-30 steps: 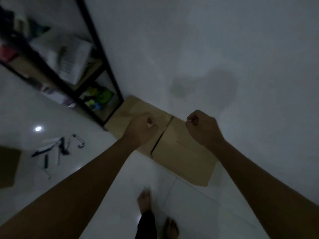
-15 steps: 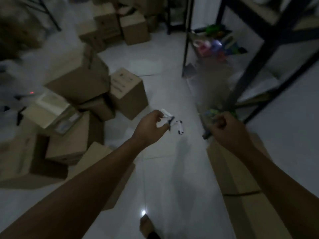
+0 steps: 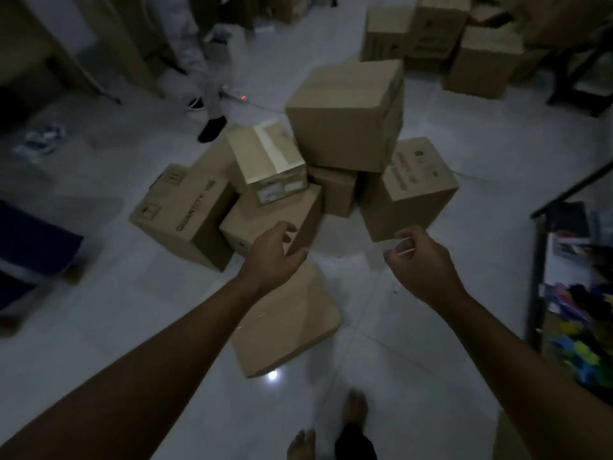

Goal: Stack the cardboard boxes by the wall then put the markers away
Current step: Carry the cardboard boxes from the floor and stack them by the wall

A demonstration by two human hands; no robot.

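So the room was pretty dim, and the biggest thing we had in front of us was the white tiled floor (image 3: pixel 414 327), shiny enough to throw back a little spot of light near our bare feet (image 3: pixel 300 443). Right in the middle of it sat a messy heap of cardboard boxes (image 3: pixel 298 180), piled every which way. The big box on top (image 3: pixel 345 117) was tilted and leaning over the ones under it, a long printed box (image 3: pixel 180 207) lay off to the left, another printed box (image 3: pixel 411 190) stood at the right side of the heap, and a smaller taped box with labels (image 3: pixel 268 161) was perched on the pile's near side. One more closed box (image 3: pixel 288 323) sat by itself on the floor just nearer to us than the heap, partly under our left forearm. Further back there was a second cluster of boxes (image 3: pixel 447 44). Off at the right edge we could see a dark metal shelf (image 3: pixel 537 283) with colourful stuff on it, too blurry to say what. A person's leg (image 3: pixel 212 104) in light trousers and a dark sock stood beyond the heap at the upper left. As for our hands, the left hand (image 3: pixel 272 257) hung over the near edge of the heap, fingers loosely curled, holding nothing. The right hand (image 3: pixel 421 260) was just beside the printed box on the right, fingers curled in more, also gripping nothing as far as we could tell. No markers showed in our view.
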